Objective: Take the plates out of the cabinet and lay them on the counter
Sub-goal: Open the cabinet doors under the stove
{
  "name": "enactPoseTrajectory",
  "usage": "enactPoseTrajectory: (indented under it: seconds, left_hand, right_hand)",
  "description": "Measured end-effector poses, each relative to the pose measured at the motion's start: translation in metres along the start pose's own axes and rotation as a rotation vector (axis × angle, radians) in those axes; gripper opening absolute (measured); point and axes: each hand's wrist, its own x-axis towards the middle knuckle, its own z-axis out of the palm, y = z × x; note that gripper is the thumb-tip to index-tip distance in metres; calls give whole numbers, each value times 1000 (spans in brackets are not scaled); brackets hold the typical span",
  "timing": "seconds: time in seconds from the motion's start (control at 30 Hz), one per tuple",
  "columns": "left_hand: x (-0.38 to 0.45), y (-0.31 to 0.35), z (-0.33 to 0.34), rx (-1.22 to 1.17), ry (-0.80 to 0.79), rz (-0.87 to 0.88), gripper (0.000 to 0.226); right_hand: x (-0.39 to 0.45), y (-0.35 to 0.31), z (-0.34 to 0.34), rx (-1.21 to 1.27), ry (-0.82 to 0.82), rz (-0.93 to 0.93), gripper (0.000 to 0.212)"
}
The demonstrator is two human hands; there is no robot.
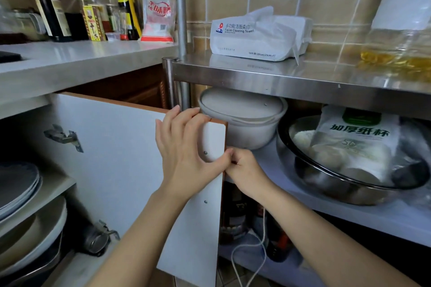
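Meanwhile, both hands grip open cabinet door (130,165): left hand (184,147) over top edge, right hand (242,170) pinching side edge; plates (18,184) stacked inside.

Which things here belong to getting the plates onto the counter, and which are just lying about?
Belongs to the job:
plates
cabinet door
counter
left hand
right hand

Just lying about:
towel pack
metal bowl
white pot
sauce bottles
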Motion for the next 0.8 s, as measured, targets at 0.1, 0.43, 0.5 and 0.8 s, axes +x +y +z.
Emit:
enactPoseTrajectory:
  seconds: [0.1,0.43,0.5,0.8]
  left_hand:
    - [3,-3,9,25,15,-4,68]
    - [7,-8,27,40,41,-20,67]
    - [8,-8,28,42,36,-24,66]
    - [4,-8,13,100,-52,-9,67]
  right_hand:
    - [7,1,-3,19,9,-3,56]
    - [10,10,-18,-100,3,-14,42]
    - [6,4,-21,-79,4,-13,43]
    - [-20,-23,-43,-60,0,-48,56]
